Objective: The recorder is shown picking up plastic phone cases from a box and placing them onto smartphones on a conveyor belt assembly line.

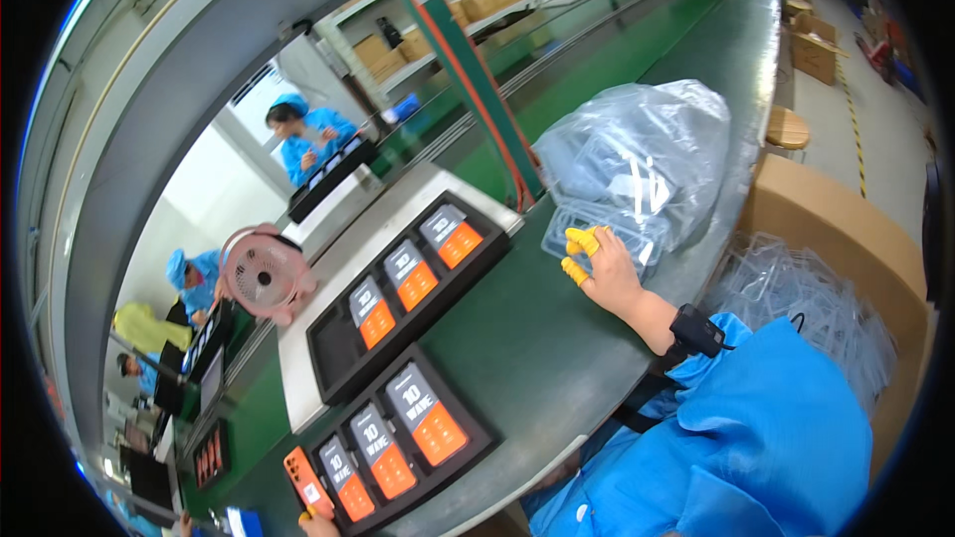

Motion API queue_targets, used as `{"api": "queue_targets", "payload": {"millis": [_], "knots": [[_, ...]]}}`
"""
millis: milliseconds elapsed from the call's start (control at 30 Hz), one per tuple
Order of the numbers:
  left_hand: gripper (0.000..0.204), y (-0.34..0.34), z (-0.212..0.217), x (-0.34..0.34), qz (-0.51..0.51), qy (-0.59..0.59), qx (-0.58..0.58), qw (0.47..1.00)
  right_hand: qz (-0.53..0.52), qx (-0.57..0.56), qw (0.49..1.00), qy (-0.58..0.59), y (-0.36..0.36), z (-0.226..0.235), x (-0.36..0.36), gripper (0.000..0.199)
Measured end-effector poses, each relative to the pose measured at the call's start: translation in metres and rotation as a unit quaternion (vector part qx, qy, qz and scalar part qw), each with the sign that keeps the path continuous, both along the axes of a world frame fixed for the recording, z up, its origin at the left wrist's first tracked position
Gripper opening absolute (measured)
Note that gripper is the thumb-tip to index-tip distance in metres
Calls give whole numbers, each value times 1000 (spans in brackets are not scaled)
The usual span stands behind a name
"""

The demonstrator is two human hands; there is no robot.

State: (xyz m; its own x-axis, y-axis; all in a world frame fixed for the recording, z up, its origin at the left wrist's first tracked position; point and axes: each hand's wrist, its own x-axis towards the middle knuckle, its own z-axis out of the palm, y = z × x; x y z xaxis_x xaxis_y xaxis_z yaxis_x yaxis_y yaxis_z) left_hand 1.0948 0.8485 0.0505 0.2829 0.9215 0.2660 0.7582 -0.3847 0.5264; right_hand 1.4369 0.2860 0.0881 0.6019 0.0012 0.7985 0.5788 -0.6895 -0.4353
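Observation:
My left hand [320,525], with yellow finger cots, is at the bottom edge and grips the lower end of an orange smartphone [304,477]. The phone stands at the left end of a black tray [438,482] holding several grey-and-orange phone-sized pieces [426,413]. Over the green bench, my right hand [612,273] has its yellow-capped thumb and fingers apart, with nothing seen between them. It is just in front of clear plastic trays [569,224] at the mouth of a large clear plastic bag [637,154]; whether it touches them I cannot tell.
A second black tray [333,363] with similar pieces and a bare slot lies on a pale board [296,378]. Beyond are a pink fan [265,273] and a green post [468,80]. A carton [826,219] of clear plastic pieces stands right. Co-workers [308,144] sit across the line.

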Motion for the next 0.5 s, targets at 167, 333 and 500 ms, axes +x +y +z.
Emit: {"api": "queue_targets", "payload": {"millis": [167, 333, 500], "knots": [[40, -19, 42, 15, -136, -285, -361, 877, -98, -172, 969, 145, -41, -22, 16, 33], [40, -101, 55, 56, -193, -268, -338, 881, -49, -191, 971, 132, -36, -19, 18, 42], [40, -158, 48, 100, -258, -263, -335, 867, -46, -217, 961, 167, -37, -9, 5, 44]]}}
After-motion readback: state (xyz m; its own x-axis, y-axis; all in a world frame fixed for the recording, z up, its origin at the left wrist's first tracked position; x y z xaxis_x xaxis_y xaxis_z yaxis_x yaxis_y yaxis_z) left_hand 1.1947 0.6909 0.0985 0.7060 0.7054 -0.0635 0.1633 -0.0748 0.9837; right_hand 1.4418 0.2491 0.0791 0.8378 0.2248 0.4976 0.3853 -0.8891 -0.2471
